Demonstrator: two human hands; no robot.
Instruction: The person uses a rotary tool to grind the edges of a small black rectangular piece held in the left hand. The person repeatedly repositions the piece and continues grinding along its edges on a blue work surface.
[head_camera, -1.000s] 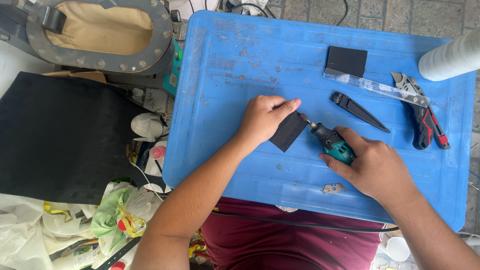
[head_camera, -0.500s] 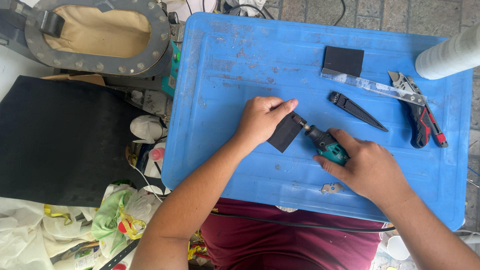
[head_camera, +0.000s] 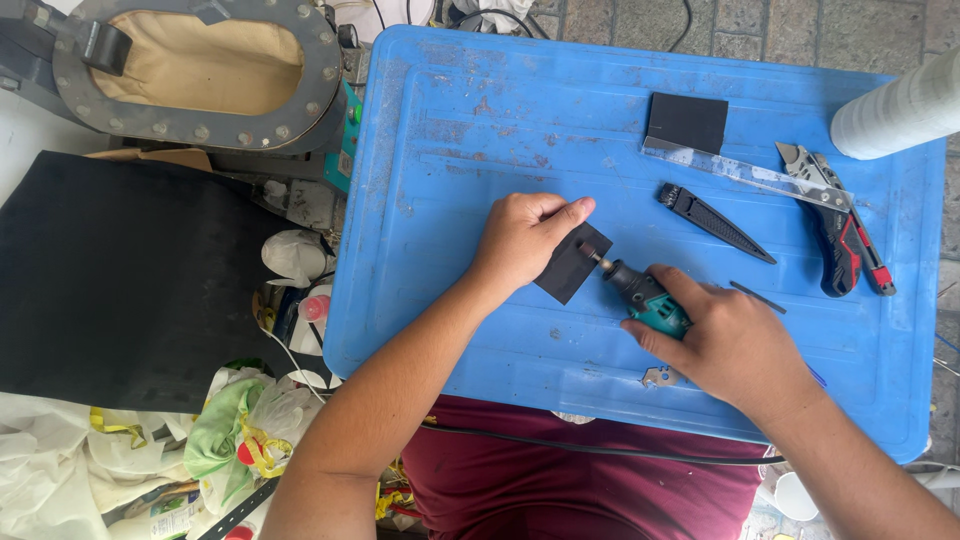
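My left hand (head_camera: 522, 238) presses a small black square piece (head_camera: 570, 264) flat on the blue plastic lid (head_camera: 470, 130), thumb on its top edge. My right hand (head_camera: 735, 340) grips a teal and black rotary tool (head_camera: 643, 293). The tool's tip touches the right edge of the black piece.
A second black square (head_camera: 686, 121), a metal ruler (head_camera: 745, 173), a black blade sheath (head_camera: 714, 221), a red and black utility knife (head_camera: 840, 230) and a white roll (head_camera: 900, 108) lie at the lid's far right. A large black sheet (head_camera: 120, 270) and a grey flanged ring (head_camera: 190, 70) sit left.
Both hands and the tool stay in almost the same place; the tool tip has kept against the black piece's edge.
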